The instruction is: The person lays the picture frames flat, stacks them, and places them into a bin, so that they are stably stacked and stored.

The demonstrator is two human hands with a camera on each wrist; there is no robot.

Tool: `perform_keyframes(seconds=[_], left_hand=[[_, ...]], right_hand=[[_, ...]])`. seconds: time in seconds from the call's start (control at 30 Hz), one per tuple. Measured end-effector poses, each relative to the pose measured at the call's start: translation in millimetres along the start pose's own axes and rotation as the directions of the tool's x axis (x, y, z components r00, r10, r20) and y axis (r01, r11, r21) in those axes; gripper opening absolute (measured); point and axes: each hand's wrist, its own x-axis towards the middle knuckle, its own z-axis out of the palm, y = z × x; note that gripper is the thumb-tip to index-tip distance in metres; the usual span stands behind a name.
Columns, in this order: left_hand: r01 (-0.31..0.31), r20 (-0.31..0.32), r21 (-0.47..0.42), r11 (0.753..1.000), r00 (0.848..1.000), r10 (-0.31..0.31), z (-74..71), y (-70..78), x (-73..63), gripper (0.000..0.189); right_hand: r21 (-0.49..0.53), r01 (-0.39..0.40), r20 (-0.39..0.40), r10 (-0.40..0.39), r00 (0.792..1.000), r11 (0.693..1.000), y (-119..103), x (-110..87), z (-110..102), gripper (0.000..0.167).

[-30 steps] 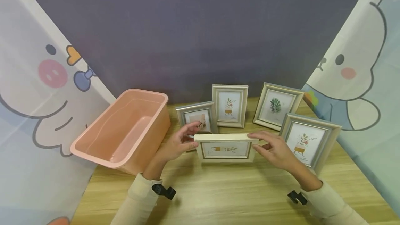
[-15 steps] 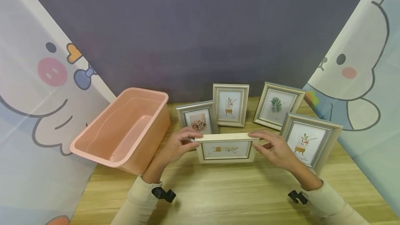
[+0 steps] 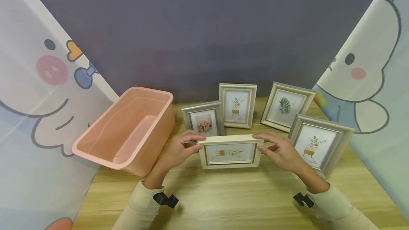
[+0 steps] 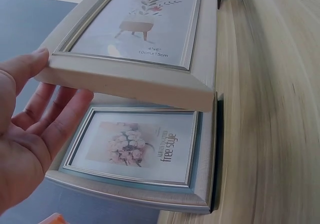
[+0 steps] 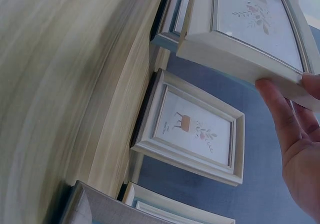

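A cream picture frame point(image 3: 229, 152) is held between both hands in the middle of the table. It lies on its long side, so the potted-plant print runs sideways. My left hand point(image 3: 180, 152) pinches its left upper corner, thumb in front and fingers behind. At the opposite upper corner, my right hand point(image 3: 281, 154) grips it likewise. The left wrist view shows the thumb on the face of the cream frame point(image 4: 130, 73) and the fingertips under it. Just behind stands a silver frame point(image 3: 204, 121) with a pink flower print, its lower part hidden by the held one.
A deep pink plastic bin point(image 3: 153, 127) stands at the left. Toward the back are a champagne frame point(image 3: 237, 105) with a potted plant and another frame point(image 3: 284, 106) with a green leaf. A larger silver-gold frame point(image 3: 316, 144) stands by the right forearm.
The left fingers, lifted off the cream frame a second ago, have come down onto its top edge. Since then the frame has tipped slightly, showing more of its face. The right hand keeps its grip.
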Motion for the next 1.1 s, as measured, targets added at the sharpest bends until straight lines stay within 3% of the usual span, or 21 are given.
perform_keyframes(seconds=[0.3, 0.43, 0.53, 0.7, 0.77, 1.1], left_hand=[[0.088, -0.013, -0.001, 0.996, 0.996, -0.088, -0.1, 5.1, -3.8, 0.023], [0.143, 0.007, -0.047, 0.989, 0.990, -0.143, 0.8, 5.3, -5.0, 0.023], [0.211, 0.030, -0.074, 0.975, 0.977, -0.209, 1.3, 2.8, -6.4, 0.024], [0.317, 0.062, -0.073, 0.946, 0.948, -0.313, 3.4, -5.1, -9.7, 0.024], [0.346, 0.073, -0.070, 0.936, 0.937, -0.341, 4.8, -7.9, -11.3, 0.026], [0.477, 0.133, -0.157, 0.865, 0.878, -0.460, 16.1, -18.1, -16.8, 0.026]], right_hand=[[0.083, -0.068, 0.082, 0.062, 0.995, 0.994, 0, -0.2, 2, 0.041], [0.191, -0.166, 0.151, 0.138, 0.979, 0.967, 1, -0.9, 3, 0.039], [0.272, -0.307, 0.233, 0.247, 0.940, 0.912, 0, -1.1, 4, 0.038], [0.284, -0.514, 0.337, 0.418, 0.844, 0.810, 0, -1.1, 8, 0.039], [0.265, -0.551, 0.354, 0.452, 0.819, 0.791, 0, -1.1, 10, 0.040], [0.174, -0.645, 0.387, 0.551, 0.740, 0.744, 2, -7.3, 19, 0.040]])
